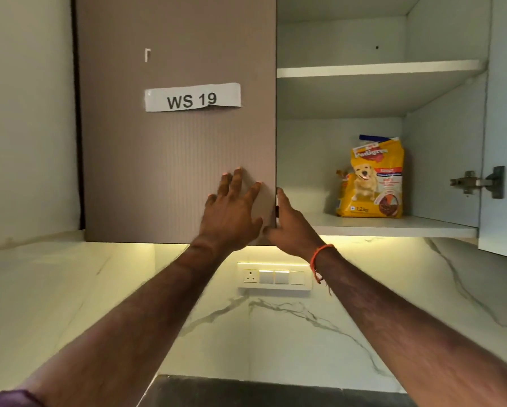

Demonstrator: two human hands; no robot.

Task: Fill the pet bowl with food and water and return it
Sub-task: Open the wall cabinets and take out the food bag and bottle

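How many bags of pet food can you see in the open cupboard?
1: a yellow dog food bag standing on the lower white shelf, toward the right. More could be hidden behind the closed brown door.

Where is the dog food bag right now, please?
The dog food bag stands upright on the open cupboard's lower shelf, right of the closed door.

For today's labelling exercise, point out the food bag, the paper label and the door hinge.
food bag (372, 183): head view, on the dog picture.
paper label (192, 97): head view, on the printed text.
door hinge (475, 182): head view, on the metal arm.
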